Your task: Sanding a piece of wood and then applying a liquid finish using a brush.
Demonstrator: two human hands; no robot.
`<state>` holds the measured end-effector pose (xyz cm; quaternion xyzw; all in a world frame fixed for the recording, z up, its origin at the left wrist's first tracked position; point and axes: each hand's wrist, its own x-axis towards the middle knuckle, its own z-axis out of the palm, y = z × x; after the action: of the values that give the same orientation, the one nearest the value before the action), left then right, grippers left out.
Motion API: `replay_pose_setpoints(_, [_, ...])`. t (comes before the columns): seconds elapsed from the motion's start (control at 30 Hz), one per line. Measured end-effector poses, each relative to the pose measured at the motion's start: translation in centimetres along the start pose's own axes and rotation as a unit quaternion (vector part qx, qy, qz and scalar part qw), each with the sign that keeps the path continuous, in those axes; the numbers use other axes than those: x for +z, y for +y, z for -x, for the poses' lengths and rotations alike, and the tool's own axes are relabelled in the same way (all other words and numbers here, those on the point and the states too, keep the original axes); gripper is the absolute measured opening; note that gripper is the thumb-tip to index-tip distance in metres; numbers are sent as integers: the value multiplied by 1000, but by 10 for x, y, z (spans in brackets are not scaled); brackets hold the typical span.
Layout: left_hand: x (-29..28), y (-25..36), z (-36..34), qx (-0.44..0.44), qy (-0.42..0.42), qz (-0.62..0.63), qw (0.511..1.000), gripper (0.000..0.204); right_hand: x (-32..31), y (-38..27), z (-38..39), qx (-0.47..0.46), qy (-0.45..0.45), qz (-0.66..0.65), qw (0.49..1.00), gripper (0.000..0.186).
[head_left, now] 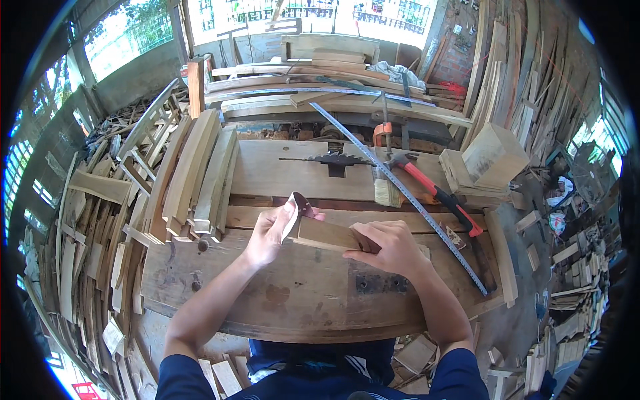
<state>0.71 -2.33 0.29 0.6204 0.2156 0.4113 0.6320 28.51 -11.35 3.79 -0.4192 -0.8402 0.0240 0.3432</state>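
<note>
Over the middle of the wooden workbench [253, 303], my left hand [267, 239] is closed on a bent piece of sandpaper [291, 219], pale on one side and dark brown on the other. It is at the left end of a small wooden block [327, 235]. Fingers and thumb of my right hand [393, 248] grip the block's right end, so that end is partly hidden. The block is held raised, tilted slightly down to the right. Whether the sandpaper presses on the block's end I cannot tell.
A long metal ruler [400, 188] lies diagonally at right, beside a red-and-black hammer [430, 183] and a brush [387, 193]. A dark toothed blade [333, 160] is beyond my hands. Stacked boards [190, 177] border the left; wooden blocks [495, 157] stand far right.
</note>
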Motion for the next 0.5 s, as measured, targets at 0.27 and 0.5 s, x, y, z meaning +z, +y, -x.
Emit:
replay_pose_setpoints(0.27, [-3, -6, 0, 1, -5, 15, 1000, 57, -1, 1, -1, -16, -3, 15, 1000, 47])
replay_pose_setpoints(0.5, [-1, -5, 0, -29, 14, 59, 998, 53, 2, -1, 2, -16, -21, 39, 999, 48])
